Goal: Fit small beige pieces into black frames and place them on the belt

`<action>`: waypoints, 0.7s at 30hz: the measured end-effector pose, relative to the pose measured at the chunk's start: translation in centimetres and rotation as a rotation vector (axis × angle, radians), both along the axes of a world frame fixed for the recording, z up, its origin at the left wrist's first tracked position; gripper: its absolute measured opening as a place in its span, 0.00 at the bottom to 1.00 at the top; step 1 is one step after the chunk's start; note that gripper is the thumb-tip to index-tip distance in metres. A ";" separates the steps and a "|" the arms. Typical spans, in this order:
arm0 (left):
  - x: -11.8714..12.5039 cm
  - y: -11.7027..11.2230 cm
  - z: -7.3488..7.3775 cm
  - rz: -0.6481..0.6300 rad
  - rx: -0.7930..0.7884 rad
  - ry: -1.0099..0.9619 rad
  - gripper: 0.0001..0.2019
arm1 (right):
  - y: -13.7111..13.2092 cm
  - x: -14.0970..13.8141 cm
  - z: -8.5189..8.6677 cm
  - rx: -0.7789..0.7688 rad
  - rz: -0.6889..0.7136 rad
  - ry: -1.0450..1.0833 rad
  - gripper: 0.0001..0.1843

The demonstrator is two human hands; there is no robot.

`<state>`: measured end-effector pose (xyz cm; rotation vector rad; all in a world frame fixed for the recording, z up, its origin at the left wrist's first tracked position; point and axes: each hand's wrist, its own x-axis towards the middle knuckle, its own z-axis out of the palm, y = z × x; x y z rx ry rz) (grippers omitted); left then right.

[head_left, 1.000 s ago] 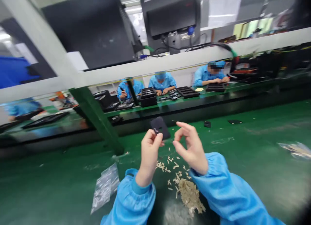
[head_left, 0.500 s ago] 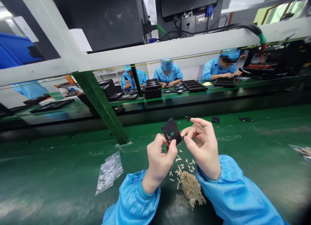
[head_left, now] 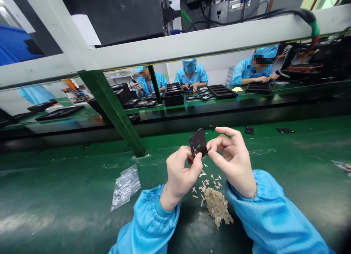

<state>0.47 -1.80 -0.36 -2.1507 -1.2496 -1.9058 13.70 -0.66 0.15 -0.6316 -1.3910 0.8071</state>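
A small flat black plastic part [head_left: 197, 142] with cut-outs is held upright above the green bench. My left hand [head_left: 181, 173] pinches its lower left corner between thumb and fingers. My right hand [head_left: 233, 160] pinches the part's right edge with thumb and forefinger, the other fingers curled. Both arms wear blue sleeves. Below the hands lies a heap of small beige strips [head_left: 215, 206].
A crumpled clear plastic bag [head_left: 125, 186] lies to the left on the green bench [head_left: 68, 195]. Small black parts [head_left: 249, 130] lie farther back. A green post [head_left: 115, 111] rises ahead left. Other people in blue sit at the far bench with black trays [head_left: 222, 91].
My right hand has closed in from apart and now pinches the black part's edge. The part has turned to show its cut-out face. The camera has tilted down slightly.
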 end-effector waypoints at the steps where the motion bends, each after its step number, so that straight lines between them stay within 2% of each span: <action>1: -0.1 0.0 0.1 -0.005 -0.005 0.002 0.09 | 0.1 0.1 0.1 -0.024 0.022 0.007 0.23; 7: -0.4 0.0 0.2 -0.011 -0.064 0.001 0.10 | 0.5 0.4 0.2 -0.101 0.099 0.031 0.23; 21: -0.5 0.1 0.3 -0.049 -0.068 0.010 0.10 | 0.6 0.4 0.1 -0.136 0.120 0.043 0.22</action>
